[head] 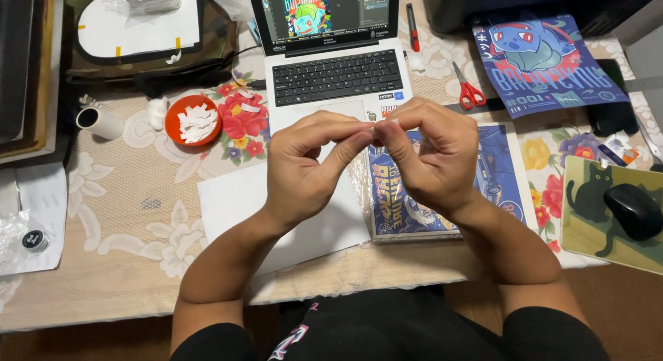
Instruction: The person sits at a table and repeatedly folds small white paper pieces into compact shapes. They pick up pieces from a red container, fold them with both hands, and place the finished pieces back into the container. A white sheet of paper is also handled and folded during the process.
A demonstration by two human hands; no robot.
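While fingertips pinch, both hands (373,161) meet.

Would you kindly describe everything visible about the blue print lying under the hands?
The blue print lies flat on the floral lace tablecloth, in front of the laptop. It is a glossy rectangular sheet with dark blue artwork and yellow-orange lettering, apparently in a clear sleeve whose shiny edge shows at its left. The left hand and right hand, fingertips pinched together on something small and pale, hang above it and hide its middle. A white sheet lies beside its left edge.
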